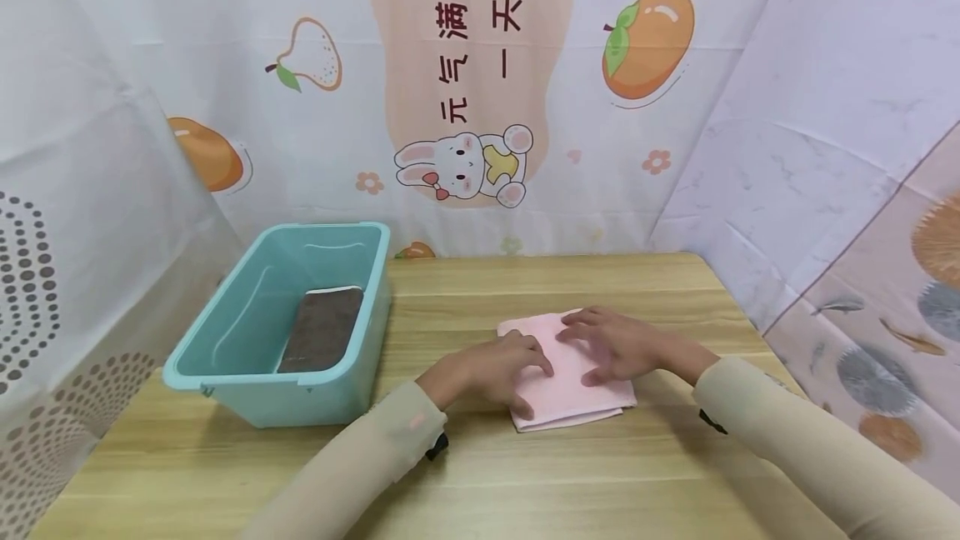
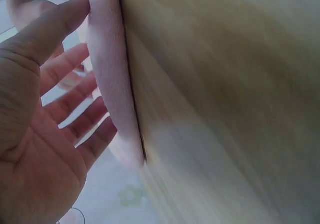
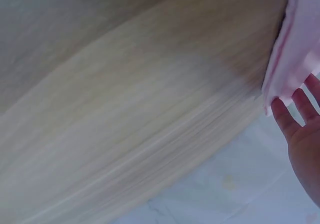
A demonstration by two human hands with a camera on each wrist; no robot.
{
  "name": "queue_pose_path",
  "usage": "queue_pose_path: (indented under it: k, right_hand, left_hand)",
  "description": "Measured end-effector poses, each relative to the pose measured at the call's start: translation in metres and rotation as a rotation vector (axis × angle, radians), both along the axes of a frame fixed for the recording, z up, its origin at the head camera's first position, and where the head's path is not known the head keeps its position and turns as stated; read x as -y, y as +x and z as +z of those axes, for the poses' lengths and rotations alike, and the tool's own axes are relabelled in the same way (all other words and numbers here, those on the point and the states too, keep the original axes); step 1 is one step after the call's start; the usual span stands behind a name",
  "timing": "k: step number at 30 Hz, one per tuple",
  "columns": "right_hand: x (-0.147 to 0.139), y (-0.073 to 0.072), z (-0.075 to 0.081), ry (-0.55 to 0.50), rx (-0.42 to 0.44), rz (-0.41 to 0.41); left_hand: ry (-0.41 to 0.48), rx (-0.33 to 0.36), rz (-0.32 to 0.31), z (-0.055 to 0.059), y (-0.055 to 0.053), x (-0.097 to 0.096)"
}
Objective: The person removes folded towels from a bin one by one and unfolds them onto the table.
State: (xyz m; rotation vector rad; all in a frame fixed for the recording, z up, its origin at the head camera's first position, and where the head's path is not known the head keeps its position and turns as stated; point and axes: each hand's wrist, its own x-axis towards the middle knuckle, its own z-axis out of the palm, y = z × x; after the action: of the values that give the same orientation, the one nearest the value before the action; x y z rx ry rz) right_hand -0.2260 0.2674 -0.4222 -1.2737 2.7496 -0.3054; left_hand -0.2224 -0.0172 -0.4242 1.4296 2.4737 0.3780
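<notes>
A pink towel (image 1: 562,357), folded into a rough square, lies flat on the wooden table, its layered edge facing the person. On its left side rests the left hand (image 1: 498,367), fingers spread and lightly bent, fingertips on the cloth. The right hand (image 1: 618,344) touches the upper right of the towel in the same loose way. In the left wrist view, the left hand (image 2: 50,119) has its thumb and fingertips along the towel's thick folded side (image 2: 112,59). The right wrist view catches the right hand's fingers (image 3: 285,116) at the towel's corner (image 3: 295,59).
A light blue plastic bin (image 1: 281,377) stands at the left of the table (image 1: 480,473). Inside it lies a flat dark brown piece (image 1: 326,327) with a white edge. Printed cloth (image 1: 322,165) hangs behind the table and along both sides.
</notes>
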Motion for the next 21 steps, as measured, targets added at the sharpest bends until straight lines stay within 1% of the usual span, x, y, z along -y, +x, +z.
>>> queue_pose_path:
  k: [6, 10, 12, 15, 21]
  right_hand:
    - [0.002, 0.009, 0.001, 0.094, -0.032, -0.030]
    - [0.005, 0.017, 0.002, 0.120, -0.074, -0.021]
    - [0.006, 0.019, 0.002, 0.116, -0.085, -0.007]
    - [0.007, 0.020, 0.002, 0.095, -0.069, 0.004]
    - [0.000, 0.015, 0.000, 0.036, -0.041, 0.011]
  left_hand:
    - [-0.002, 0.024, -0.025, 0.000, -0.007, 0.009]
    - [0.002, 0.031, -0.036, -0.001, -0.010, 0.011]
    - [0.004, 0.030, -0.040, -0.002, -0.011, 0.011]
    - [0.001, 0.027, -0.042, -0.003, -0.012, 0.009]
    - [0.006, 0.041, -0.039, -0.003, -0.012, 0.003]
